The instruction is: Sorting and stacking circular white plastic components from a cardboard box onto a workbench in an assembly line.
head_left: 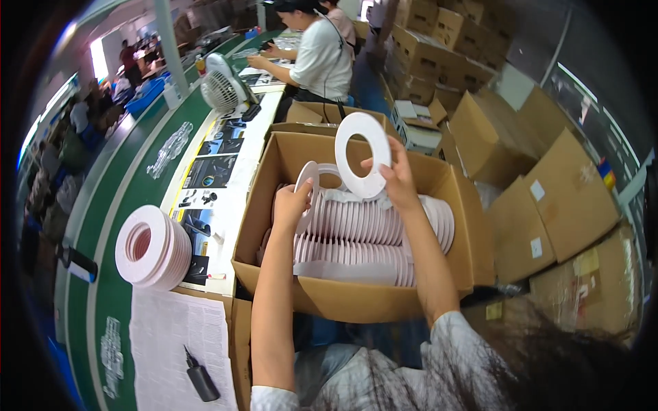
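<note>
My right hand [399,177] grips a flat white ring [344,140] by its lower right edge, holding it upright above an open cardboard box [343,299]. In my left hand [293,203] is another thin white ring [308,172], seen nearly edge-on near the box's left side. Many similar rings [353,222] stand on edge in packed rows inside the box, with thin white sheeting about them. Left of the box, a stack of pale rings [177,250] rests at the edge of the work surface.
A black bottle with a pointed nozzle [201,382] lies on a printed paper sheet [154,342]. A green conveyor [113,274] runs along the left, near a white fan [221,85]. A person in white [329,61] works ahead. Cartons [569,192] crowd the right.
</note>
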Demonstrator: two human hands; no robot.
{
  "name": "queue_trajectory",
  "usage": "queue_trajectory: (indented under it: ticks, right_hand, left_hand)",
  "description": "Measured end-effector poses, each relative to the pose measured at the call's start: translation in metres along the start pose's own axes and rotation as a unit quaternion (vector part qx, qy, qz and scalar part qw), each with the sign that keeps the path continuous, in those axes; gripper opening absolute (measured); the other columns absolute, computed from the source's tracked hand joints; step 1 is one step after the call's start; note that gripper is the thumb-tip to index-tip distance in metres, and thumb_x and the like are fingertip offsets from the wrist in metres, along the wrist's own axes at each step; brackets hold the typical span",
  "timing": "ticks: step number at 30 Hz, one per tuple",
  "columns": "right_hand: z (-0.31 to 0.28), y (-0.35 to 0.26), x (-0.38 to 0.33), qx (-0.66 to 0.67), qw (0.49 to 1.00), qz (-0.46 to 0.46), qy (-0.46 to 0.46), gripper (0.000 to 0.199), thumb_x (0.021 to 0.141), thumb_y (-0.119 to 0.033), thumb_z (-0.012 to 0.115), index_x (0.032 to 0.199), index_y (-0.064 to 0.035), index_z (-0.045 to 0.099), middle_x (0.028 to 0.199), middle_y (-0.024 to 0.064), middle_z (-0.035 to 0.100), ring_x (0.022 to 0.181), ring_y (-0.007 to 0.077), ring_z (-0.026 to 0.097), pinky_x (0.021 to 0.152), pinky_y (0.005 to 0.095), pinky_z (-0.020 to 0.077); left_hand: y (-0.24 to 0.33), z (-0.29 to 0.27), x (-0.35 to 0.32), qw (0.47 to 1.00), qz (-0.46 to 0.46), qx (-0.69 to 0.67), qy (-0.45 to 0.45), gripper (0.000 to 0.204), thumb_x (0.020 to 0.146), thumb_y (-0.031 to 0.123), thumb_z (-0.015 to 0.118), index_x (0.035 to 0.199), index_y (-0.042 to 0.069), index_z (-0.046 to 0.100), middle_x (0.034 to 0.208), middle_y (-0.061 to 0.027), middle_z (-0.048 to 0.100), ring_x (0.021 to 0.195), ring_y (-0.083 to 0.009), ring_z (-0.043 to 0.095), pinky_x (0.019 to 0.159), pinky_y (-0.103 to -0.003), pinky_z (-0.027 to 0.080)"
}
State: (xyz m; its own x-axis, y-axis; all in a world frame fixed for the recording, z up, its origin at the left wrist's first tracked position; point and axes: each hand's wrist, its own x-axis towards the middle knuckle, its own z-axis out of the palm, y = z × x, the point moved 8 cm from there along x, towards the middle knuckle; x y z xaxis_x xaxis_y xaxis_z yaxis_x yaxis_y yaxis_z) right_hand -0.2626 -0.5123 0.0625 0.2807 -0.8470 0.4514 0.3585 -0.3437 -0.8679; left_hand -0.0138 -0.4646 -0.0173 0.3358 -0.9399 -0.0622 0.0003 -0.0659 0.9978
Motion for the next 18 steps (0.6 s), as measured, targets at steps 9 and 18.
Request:
queue_trajectory:
  ticks: [9, 18]
  right_hand:
    - [0.030, 0.022, -0.015, -0.111, 0.985, 0.117, -0.067, 0.082, 0.085, -0.009, 0.069, 0.148, -0.0057, 0.017, 0.101, 0.0153, 0.066, 0.092, 0.0171, 0.064, 0.084, 0.0298, 0.0504]
    - [0.041, -0.004, -0.006, 0.102, 0.993, -0.018, -0.057, 0.063, 0.088, -0.015, 0.066, 0.137, -0.0043, 0.029, 0.098, 0.0136, 0.064, 0.087, 0.0204, 0.065, 0.077, 0.0317, 0.0537]
  left_hand:
    - [-0.009, -0.003, 0.005, 1.000, 0.017, 0.016, 0.020, 0.047, 0.082, 0.042, 0.068, 0.069, -0.003, 0.065, 0.059, -0.0076, 0.060, 0.053, -0.0143, 0.057, 0.056, -0.030, 0.045]
    - [-0.020, -0.011, 0.009, 0.999, -0.007, 0.007, 0.049, 0.047, 0.079, 0.044, 0.069, 0.070, -0.002, 0.067, 0.062, -0.0090, 0.063, 0.058, -0.0153, 0.061, 0.060, -0.031, 0.047]
